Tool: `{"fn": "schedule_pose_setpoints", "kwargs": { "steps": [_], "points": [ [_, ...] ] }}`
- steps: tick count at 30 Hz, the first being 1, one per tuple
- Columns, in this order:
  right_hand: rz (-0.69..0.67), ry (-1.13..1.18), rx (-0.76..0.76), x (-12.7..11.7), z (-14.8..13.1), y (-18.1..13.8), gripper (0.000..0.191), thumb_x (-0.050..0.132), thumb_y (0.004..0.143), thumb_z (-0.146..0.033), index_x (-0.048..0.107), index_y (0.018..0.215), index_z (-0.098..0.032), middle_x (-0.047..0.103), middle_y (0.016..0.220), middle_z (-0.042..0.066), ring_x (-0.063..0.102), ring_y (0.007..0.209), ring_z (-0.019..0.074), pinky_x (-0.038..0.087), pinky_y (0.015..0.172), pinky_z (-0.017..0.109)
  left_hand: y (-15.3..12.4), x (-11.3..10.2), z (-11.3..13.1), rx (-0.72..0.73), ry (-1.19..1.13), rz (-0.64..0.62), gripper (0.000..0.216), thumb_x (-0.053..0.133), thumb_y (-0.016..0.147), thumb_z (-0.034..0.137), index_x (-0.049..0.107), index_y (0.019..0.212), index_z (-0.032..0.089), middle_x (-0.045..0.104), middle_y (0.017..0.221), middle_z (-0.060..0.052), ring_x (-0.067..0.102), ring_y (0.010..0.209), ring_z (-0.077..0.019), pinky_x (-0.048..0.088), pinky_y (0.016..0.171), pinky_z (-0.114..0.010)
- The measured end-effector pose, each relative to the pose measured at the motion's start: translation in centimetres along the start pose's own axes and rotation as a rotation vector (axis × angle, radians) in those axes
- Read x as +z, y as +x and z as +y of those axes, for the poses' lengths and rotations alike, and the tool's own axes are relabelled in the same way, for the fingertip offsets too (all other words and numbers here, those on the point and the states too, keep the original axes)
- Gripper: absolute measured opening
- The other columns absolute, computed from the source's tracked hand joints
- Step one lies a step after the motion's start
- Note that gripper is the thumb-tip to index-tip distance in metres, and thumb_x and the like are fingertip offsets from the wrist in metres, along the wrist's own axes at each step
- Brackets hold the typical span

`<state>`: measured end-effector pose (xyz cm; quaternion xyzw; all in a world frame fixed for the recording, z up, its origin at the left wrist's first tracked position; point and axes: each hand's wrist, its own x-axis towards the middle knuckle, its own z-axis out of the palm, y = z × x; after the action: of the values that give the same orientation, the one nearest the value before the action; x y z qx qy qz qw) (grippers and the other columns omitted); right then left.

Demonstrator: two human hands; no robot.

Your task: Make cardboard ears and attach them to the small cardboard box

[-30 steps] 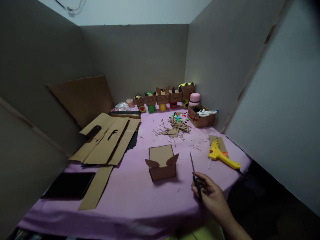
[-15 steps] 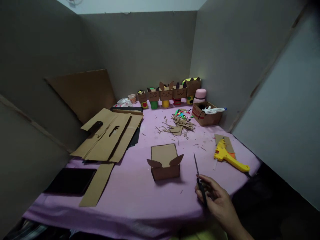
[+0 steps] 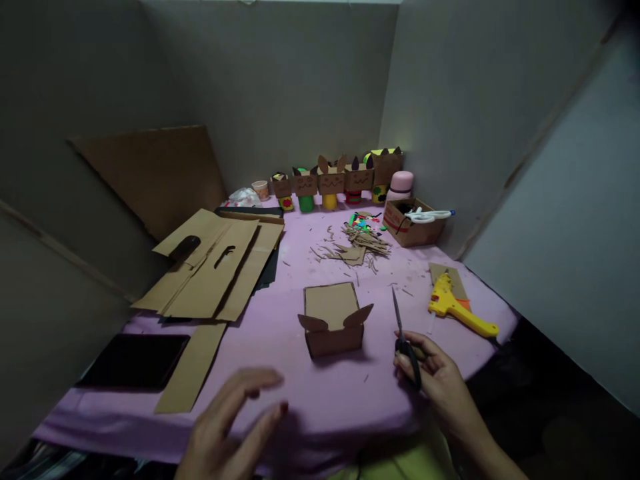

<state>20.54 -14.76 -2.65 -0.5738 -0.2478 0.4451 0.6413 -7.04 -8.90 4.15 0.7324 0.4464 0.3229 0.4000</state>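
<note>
My right hand [image 3: 434,377] grips black-handled scissors [image 3: 403,334] with closed blades pointing away from me, resting on the purple tablecloth [image 3: 280,373]. Just left of the blades sits a small cardboard box [image 3: 333,319] with two ear-shaped flaps. My left hand [image 3: 227,427] hovers low over the near edge of the cloth, fingers stretched out and apart, holding nothing. It is a little left of and nearer than the box.
A yellow glue gun [image 3: 457,304] lies at the right. Flat cardboard sheets [image 3: 215,270] and a black sheet [image 3: 135,360] lie on the left. Cardboard scraps [image 3: 357,247], a box with white scissors [image 3: 413,223] and a row of cardboard figures [image 3: 333,180] stand at the back.
My left hand has come into view at the bottom, open over the near edge. The right hand with the scissors has stayed almost where it was; the view tilted slightly down.
</note>
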Motion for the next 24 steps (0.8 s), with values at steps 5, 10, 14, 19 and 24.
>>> {"fn": "schedule_pose_setpoints", "kwargs": {
  "steps": [5,10,14,19,24],
  "points": [
    [-0.009,-0.011,0.024,0.0,0.4,-0.1,0.057,0.083,0.058,-0.044,0.060,0.103,-0.019,0.058,0.062,-0.003,0.052,0.054,0.0113,0.042,0.051,0.023,6.1,1.9,0.8,0.212,0.166,0.143,0.046,0.067,0.080,0.030,0.049,0.121,0.026,0.056,0.118,-0.008,0.053,0.101,-0.0242,0.045,0.080,-0.035],
    [-0.012,-0.046,0.039,-0.1,1.2,0.2,0.054,0.082,0.057,-0.044,0.063,0.101,-0.019,0.058,0.061,-0.002,0.053,0.053,0.0121,0.043,0.051,0.024,8.0,2.4,1.3,0.267,0.121,-0.037,0.013,0.058,0.086,0.026,0.062,0.098,0.025,0.065,0.101,-0.004,0.059,0.093,-0.0201,0.045,0.077,-0.031],
    [0.018,-0.099,0.030,-0.2,1.7,0.5,0.052,0.082,0.057,-0.042,0.067,0.100,-0.019,0.058,0.063,-0.001,0.052,0.053,0.0118,0.042,0.048,0.023,8.2,2.5,1.0,0.219,0.071,-0.088,0.016,0.050,0.091,0.028,0.065,0.090,0.024,0.067,0.088,-0.003,0.062,0.088,-0.0194,0.047,0.078,-0.031],
    [-0.008,-0.162,-0.011,-0.3,2.4,0.2,0.048,0.077,0.064,-0.044,0.068,0.104,-0.021,0.063,0.072,0.002,0.056,0.060,0.0146,0.047,0.054,0.024,8.4,2.8,0.6,0.164,0.033,-0.063,0.017,0.051,0.091,0.029,0.066,0.088,0.023,0.069,0.087,-0.003,0.064,0.085,-0.0192,0.048,0.076,-0.030],
    [0.003,-0.135,-0.043,-0.5,2.8,0.1,0.047,0.077,0.065,-0.046,0.067,0.105,-0.023,0.063,0.070,0.001,0.055,0.058,0.0137,0.046,0.052,0.023,8.3,2.7,0.6,0.129,-0.059,-0.030,0.013,0.056,0.088,0.028,0.068,0.085,0.024,0.069,0.086,-0.001,0.063,0.084,-0.0172,0.047,0.076,-0.027]
  ]
}}
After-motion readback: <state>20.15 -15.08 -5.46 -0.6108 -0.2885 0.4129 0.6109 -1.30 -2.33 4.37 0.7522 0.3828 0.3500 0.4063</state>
